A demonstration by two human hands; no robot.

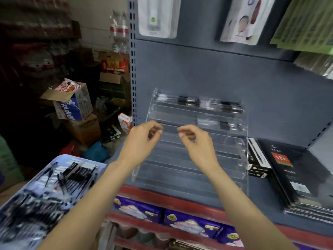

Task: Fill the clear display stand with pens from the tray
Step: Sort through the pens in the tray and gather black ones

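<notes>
Hovering hands | display stand | grip contents blurred
</notes>
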